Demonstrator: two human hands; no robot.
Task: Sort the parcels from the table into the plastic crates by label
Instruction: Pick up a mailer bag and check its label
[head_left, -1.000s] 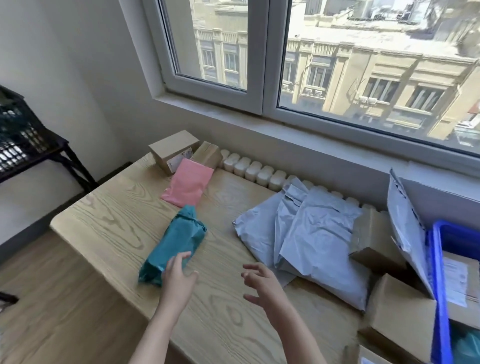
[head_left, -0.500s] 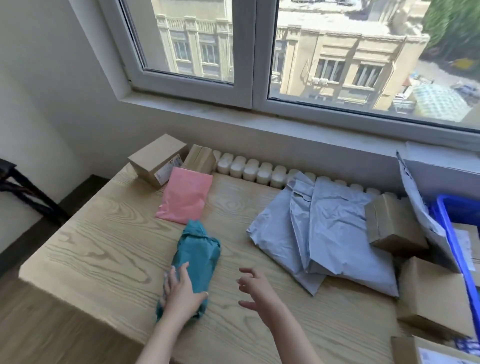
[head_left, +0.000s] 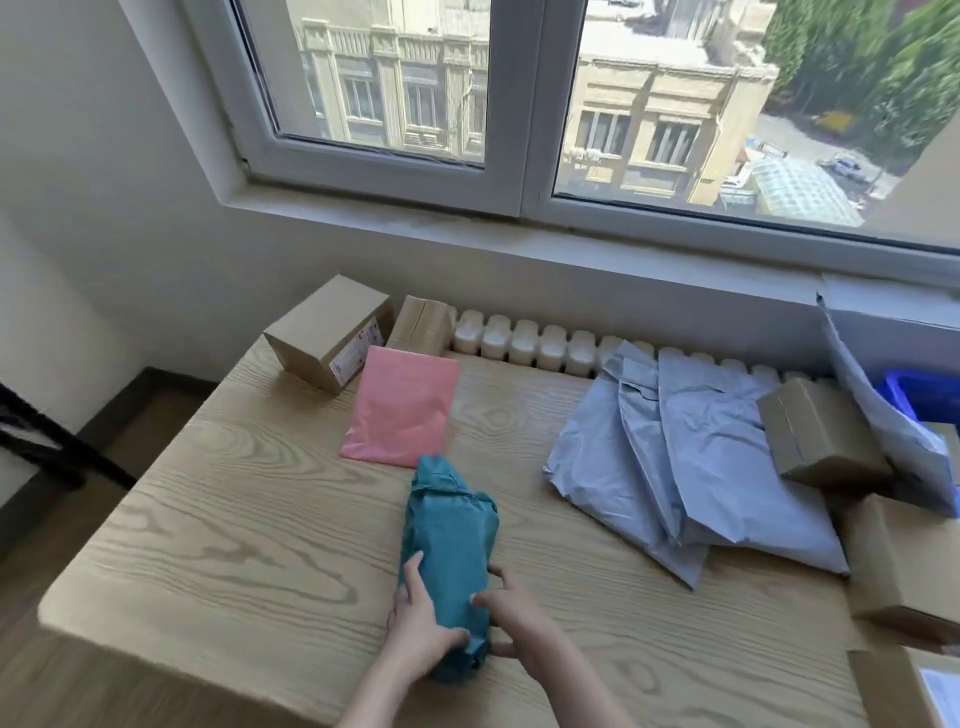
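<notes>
A teal wrapped parcel (head_left: 449, 540) lies lengthwise near the front of the wooden table (head_left: 218, 525). My left hand (head_left: 421, 626) grips its near end from the left, and my right hand (head_left: 514, 618) grips the same end from the right. Behind it lies a flat pink mailer (head_left: 402, 410). Several grey poly mailers (head_left: 691, 467) are heaped to the right. A corner of a blue plastic crate (head_left: 906, 395) shows at the right edge, partly hidden by a grey mailer.
Two cardboard boxes (head_left: 332, 332) stand at the table's back left, with more boxes (head_left: 815, 431) along the right side. A white radiator (head_left: 530, 340) and the window sill run behind the table. A black stand (head_left: 36, 436) is at the far left.
Both hands have closed round the near end of the teal parcel; before, only the left touched it and the right hovered open. The view has swung left and down.
</notes>
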